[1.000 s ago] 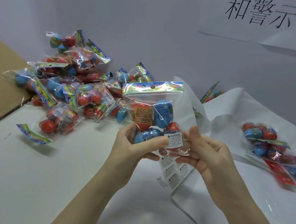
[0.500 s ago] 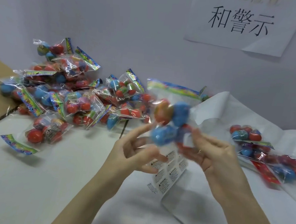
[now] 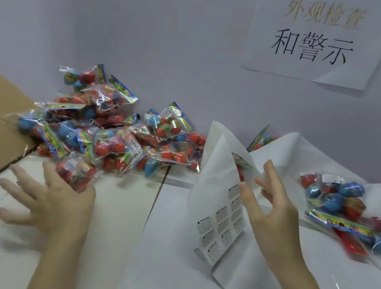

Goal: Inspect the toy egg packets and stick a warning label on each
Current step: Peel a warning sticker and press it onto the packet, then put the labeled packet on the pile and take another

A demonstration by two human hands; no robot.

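Unlabelled pile of toy egg packets is sitting against the wall, left of centre, headers pointing every which way. Judging by looks: light crinkly film bags, slippery, loose hard eggs shifting inside, so the body is lumpy and best taken by the flat printed header strip or pinched across the egg cluster.

Label sheet is standing curled in the middle, long axis running roughly up the frame, warning stickers facing left. It's thin limp paper and I'd expect it to flop; peel from a sticker corner.

Done packets are lying on the right on the white paper, top one's header along its near edge, long axis roughly left-right.

Next packet is lying at the pile's near edge, orientation blurred, can't tell.

Left hand is reaching at it, fingers splayed, gripping nothing. Right hand is hovering by the sheet, fingers loose and apart, holding nothing.
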